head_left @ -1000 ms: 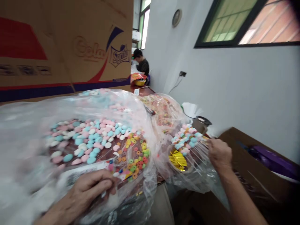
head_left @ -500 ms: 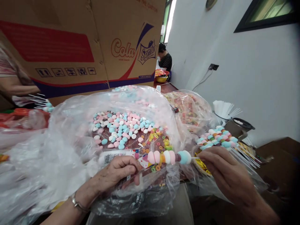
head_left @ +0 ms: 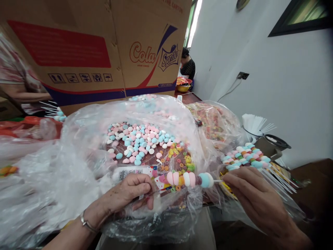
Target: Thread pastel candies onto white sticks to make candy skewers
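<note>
My left hand (head_left: 139,191) is closed on a clear plastic sleeve (head_left: 152,170) printed with coloured dots and a barcode. Fingertips of my right hand (head_left: 257,198) pinch the white stick of a candy skewer (head_left: 192,179). Its pink, white, purple and blue pieces lie level between my hands. The pink tip end is at the sleeve's opening; I cannot tell how far inside it is. Behind it, loose pastel candies (head_left: 137,142) and small coloured rings (head_left: 177,158) lie in a large clear plastic bag (head_left: 85,121).
A big cardboard carton (head_left: 88,41) stands behind the bag. Finished-looking skewers (head_left: 247,156) are stacked at right, near a dark jug (head_left: 270,144) and a bundle of white sticks (head_left: 253,123). Two other people, one at left (head_left: 20,80), one far back (head_left: 188,66), are in view.
The view has turned slightly left, so the carton and candies appear farther right. Both hands keep their grips, and the skewer has barely moved relative to the sleeve.
</note>
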A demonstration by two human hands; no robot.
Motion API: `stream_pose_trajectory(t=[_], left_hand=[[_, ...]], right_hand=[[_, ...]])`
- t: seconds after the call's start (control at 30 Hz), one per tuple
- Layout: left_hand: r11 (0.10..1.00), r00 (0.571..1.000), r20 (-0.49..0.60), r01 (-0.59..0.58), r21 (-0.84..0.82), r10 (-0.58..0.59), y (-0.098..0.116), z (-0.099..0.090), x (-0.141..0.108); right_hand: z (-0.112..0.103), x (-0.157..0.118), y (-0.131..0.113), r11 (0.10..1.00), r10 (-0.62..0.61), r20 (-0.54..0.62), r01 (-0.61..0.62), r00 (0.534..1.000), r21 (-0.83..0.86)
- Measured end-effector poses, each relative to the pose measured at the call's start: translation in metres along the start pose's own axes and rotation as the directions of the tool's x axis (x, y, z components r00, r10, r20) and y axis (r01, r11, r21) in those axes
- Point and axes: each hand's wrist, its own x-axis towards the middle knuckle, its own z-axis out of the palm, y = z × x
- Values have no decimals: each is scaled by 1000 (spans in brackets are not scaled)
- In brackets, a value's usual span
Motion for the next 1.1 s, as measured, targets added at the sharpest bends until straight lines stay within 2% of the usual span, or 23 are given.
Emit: stream_pose_trajectory(t=[0.1, 0.2, 0.3, 0.37, 0.53, 0.7, 0.87, 0.97, 1.1], left_hand=[[998, 999, -18, 38, 48, -37, 6, 1, -1], [974, 997, -43, 78, 211, -70, 19, 1, -3], [912, 995, -77, 86, 402, -60, 30, -1, -4], [876, 993, -97, 99, 472, -60, 33, -2, -4], [844, 998, -46, 59, 533, -41, 27, -4, -2], [796, 986, -159, 65, 602, 40, 22, -8, -2], [812, 995, -95, 27, 583, 35, 19, -6, -1], [817, 993, -113, 32, 575, 41, 23, -5, 1], [840, 993, -109, 31, 542, 34, 31, -6, 0]], right_hand=[[0, 2, 1, 998, -36, 23, 35, 999, 42], [-1, 3, 1, 999, -47, 49, 46, 998, 29], [-1, 3, 2, 999, -43, 116, 44, 992, -7], [1, 3, 1, 999, -42, 150, 43, 988, -2], [10, 9, -9, 999, -41, 122, 43, 992, -15], [15, 12, -13, 1000, -22, 139, 20, 990, 16], [23, 11, -13, 1000, -16, 142, 14, 990, 15], [27, 13, -12, 994, 46, 167, -62, 985, 90], [31, 14, -10, 961, 145, 296, -206, 944, 186]])
